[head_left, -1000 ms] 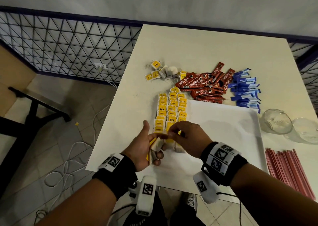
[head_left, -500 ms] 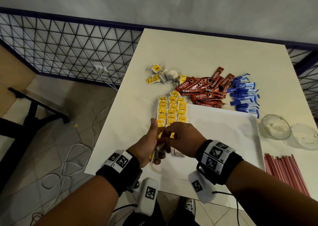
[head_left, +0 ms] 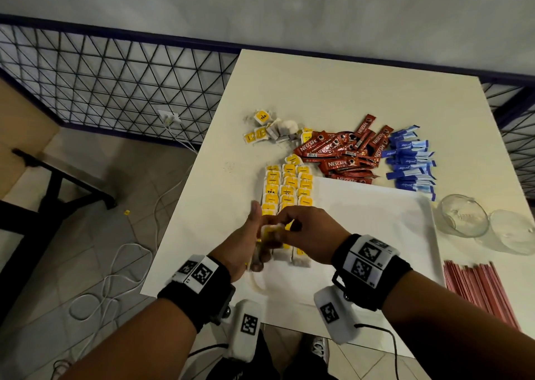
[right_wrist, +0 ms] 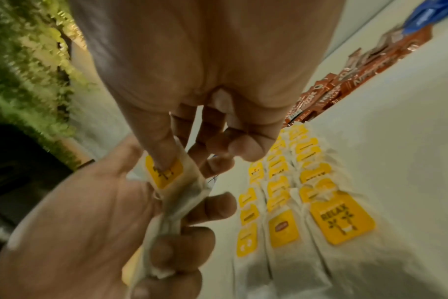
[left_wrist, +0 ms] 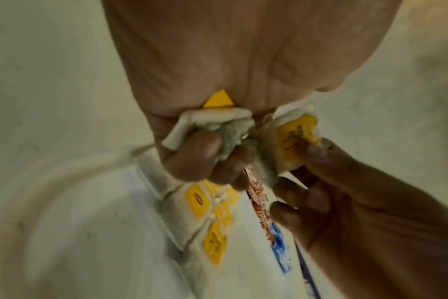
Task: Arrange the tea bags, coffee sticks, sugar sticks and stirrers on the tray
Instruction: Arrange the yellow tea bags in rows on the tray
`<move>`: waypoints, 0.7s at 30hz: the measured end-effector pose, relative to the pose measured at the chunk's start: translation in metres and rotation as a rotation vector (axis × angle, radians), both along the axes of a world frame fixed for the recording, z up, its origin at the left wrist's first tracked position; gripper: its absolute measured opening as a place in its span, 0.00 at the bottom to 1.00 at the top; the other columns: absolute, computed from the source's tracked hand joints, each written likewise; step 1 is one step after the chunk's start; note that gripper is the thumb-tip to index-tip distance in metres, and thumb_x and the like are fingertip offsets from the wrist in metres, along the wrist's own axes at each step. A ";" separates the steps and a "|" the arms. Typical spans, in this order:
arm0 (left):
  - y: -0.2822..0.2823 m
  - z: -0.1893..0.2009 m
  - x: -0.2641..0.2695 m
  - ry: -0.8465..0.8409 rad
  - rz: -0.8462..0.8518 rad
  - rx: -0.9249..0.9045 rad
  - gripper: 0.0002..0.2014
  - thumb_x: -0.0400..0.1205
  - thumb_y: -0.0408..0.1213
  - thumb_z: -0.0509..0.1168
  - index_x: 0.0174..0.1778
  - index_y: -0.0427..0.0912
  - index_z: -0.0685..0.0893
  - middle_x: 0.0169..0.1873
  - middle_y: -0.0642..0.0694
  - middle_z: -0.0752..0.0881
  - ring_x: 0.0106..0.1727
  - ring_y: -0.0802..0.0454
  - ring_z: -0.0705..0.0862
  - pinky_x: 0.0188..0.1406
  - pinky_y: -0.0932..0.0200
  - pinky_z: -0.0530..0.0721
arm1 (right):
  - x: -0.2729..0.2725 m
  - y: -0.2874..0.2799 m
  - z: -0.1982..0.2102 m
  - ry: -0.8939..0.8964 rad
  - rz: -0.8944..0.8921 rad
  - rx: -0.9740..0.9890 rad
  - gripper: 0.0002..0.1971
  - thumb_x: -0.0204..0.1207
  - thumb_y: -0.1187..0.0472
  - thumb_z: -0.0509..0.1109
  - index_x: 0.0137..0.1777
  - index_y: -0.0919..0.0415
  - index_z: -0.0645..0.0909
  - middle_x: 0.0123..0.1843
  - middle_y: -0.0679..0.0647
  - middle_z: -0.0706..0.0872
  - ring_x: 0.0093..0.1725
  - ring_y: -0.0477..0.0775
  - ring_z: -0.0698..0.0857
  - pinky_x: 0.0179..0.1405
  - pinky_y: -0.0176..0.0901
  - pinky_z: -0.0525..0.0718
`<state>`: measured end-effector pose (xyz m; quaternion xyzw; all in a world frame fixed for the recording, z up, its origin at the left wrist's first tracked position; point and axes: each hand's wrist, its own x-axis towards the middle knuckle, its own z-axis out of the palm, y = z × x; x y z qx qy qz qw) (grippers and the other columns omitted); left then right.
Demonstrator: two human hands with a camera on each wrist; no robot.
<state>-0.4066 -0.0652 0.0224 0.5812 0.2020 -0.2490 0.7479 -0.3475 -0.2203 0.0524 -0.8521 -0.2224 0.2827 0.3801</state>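
Yellow-tagged tea bags fill three rows at the tray's left end. Left hand grips spares; right hand fingers pinch one. Beyond the tray, coffee sticks, sugar sticks; beside it, stirrers: all unplaced.

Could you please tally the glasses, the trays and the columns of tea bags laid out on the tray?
Glasses: 2
Trays: 1
Tea bag columns: 3
Total: 6
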 end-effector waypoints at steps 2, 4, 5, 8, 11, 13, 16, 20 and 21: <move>0.007 -0.004 -0.002 -0.253 -0.009 0.282 0.23 0.73 0.69 0.65 0.51 0.55 0.85 0.40 0.50 0.85 0.30 0.60 0.77 0.26 0.66 0.73 | 0.004 0.001 0.001 0.005 -0.010 -0.002 0.05 0.74 0.55 0.74 0.41 0.46 0.80 0.34 0.36 0.81 0.29 0.33 0.76 0.31 0.24 0.71; 0.016 -0.009 -0.003 -0.437 -0.100 0.566 0.14 0.70 0.60 0.69 0.46 0.60 0.87 0.46 0.52 0.84 0.35 0.62 0.81 0.36 0.67 0.79 | 0.007 0.003 0.000 -0.017 -0.025 0.012 0.05 0.74 0.57 0.74 0.41 0.46 0.80 0.36 0.39 0.82 0.31 0.31 0.77 0.32 0.23 0.71; 0.019 -0.010 -0.004 -0.464 -0.140 0.652 0.14 0.70 0.62 0.67 0.44 0.60 0.88 0.47 0.53 0.84 0.39 0.61 0.82 0.40 0.66 0.80 | 0.008 0.004 0.000 -0.027 -0.036 0.016 0.04 0.75 0.57 0.74 0.42 0.47 0.81 0.37 0.40 0.83 0.31 0.31 0.77 0.32 0.22 0.71; 0.020 -0.007 -0.005 -0.420 -0.174 0.710 0.12 0.77 0.59 0.66 0.39 0.56 0.89 0.42 0.56 0.83 0.42 0.60 0.84 0.43 0.65 0.78 | 0.006 0.007 -0.001 -0.038 -0.052 0.024 0.03 0.76 0.58 0.73 0.43 0.50 0.82 0.37 0.41 0.82 0.32 0.28 0.77 0.32 0.19 0.70; 0.016 -0.005 -0.012 -0.303 -0.161 0.625 0.14 0.84 0.42 0.66 0.31 0.50 0.85 0.22 0.60 0.81 0.25 0.68 0.79 0.29 0.73 0.71 | 0.001 0.007 -0.007 -0.047 -0.067 -0.003 0.02 0.76 0.56 0.73 0.44 0.50 0.83 0.39 0.42 0.83 0.32 0.28 0.77 0.33 0.18 0.71; 0.018 -0.016 -0.019 -0.264 -0.190 0.737 0.14 0.81 0.48 0.69 0.33 0.45 0.88 0.21 0.55 0.81 0.24 0.64 0.76 0.29 0.68 0.69 | -0.001 -0.001 -0.015 -0.080 -0.084 -0.049 0.03 0.75 0.55 0.73 0.45 0.51 0.84 0.41 0.41 0.84 0.33 0.30 0.77 0.34 0.20 0.70; 0.020 -0.028 -0.028 -0.204 -0.238 0.903 0.20 0.75 0.58 0.71 0.32 0.43 0.87 0.26 0.45 0.82 0.30 0.52 0.77 0.33 0.59 0.72 | -0.004 -0.020 -0.030 -0.136 -0.072 -0.165 0.04 0.75 0.54 0.72 0.47 0.51 0.83 0.43 0.43 0.84 0.39 0.41 0.79 0.43 0.34 0.77; 0.004 -0.022 -0.027 -0.188 -0.287 0.964 0.17 0.76 0.56 0.72 0.35 0.43 0.87 0.28 0.48 0.83 0.35 0.47 0.81 0.32 0.57 0.71 | -0.013 -0.037 -0.044 -0.169 -0.010 -0.302 0.06 0.76 0.54 0.69 0.51 0.51 0.84 0.48 0.47 0.83 0.49 0.53 0.82 0.51 0.45 0.80; 0.000 -0.020 -0.026 -0.191 -0.315 0.992 0.19 0.76 0.56 0.71 0.30 0.45 0.82 0.25 0.49 0.79 0.33 0.49 0.78 0.29 0.57 0.67 | -0.016 -0.039 -0.046 -0.168 0.008 -0.327 0.07 0.77 0.54 0.68 0.52 0.50 0.85 0.50 0.48 0.83 0.50 0.53 0.82 0.52 0.45 0.80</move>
